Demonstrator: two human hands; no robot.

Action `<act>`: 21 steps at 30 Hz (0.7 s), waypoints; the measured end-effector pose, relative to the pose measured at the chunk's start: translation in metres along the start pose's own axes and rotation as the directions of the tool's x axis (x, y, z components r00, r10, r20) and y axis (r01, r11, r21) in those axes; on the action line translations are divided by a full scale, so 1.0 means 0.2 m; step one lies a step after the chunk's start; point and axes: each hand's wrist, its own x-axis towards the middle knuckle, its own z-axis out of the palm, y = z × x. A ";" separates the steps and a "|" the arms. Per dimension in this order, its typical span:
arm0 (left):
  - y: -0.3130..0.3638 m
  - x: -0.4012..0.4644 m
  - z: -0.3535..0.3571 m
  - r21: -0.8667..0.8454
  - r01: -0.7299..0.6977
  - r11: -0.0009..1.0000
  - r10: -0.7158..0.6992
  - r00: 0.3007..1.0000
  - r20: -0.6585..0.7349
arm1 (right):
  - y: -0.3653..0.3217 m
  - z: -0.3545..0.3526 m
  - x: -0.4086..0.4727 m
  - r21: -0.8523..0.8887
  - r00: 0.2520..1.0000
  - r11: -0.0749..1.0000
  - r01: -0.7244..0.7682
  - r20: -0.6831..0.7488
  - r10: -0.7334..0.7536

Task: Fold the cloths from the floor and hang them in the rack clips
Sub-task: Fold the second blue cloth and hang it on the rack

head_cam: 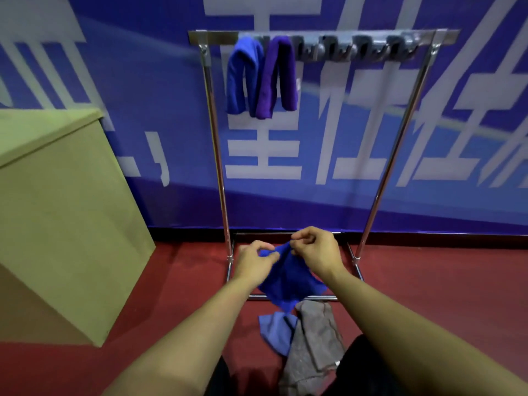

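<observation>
A bright blue cloth [288,277] hangs in the air in front of the rack's base, pinched at its top edge by both hands. My left hand [254,262] grips its left corner and my right hand [315,250] grips the edge just to the right. On the red floor below lie a lighter blue cloth [275,331] and a grey cloth [314,335]. The metal rack [217,155] stands against the wall. A blue cloth [243,78] and a purple cloth [278,78] hang folded from its leftmost clips; the grey clips [357,48] to their right hold nothing.
A tan box-like cabinet [57,210] stands at the left, close to the rack's left post. A blue wall banner with large white characters [328,144] rises behind the rack. Red floor [443,281] stretches to the right.
</observation>
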 end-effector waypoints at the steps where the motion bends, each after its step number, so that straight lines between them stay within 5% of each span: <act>1: 0.04 -0.03 0.01 -0.108 -0.005 0.994 0.016 0.994 0.105 | -0.02 0.01 -0.02 0.013 1.000 1.000 0.011 0.022 -0.011; 4: 0.14 -0.11 0.04 -0.147 -0.092 0.985 0.121 0.973 0.197 | -0.09 0.02 -0.06 0.048 0.999 0.998 0.032 0.041 -0.034; 8: 0.18 -0.15 0.05 -0.112 -0.154 0.982 0.155 0.988 -0.007 | -0.18 -0.01 -0.10 0.102 0.997 0.993 0.061 0.046 -0.066; 14: 0.21 -0.16 0.01 -0.137 -0.216 0.967 0.208 0.975 -0.075 | -0.26 -0.09 -0.11 -0.040 0.990 0.990 0.138 -0.036 -0.139; 21: 0.22 -0.16 -0.16 0.093 -0.280 0.955 0.281 0.960 0.002 | -0.26 -0.11 -0.12 -0.228 0.986 0.961 0.159 -0.008 -0.165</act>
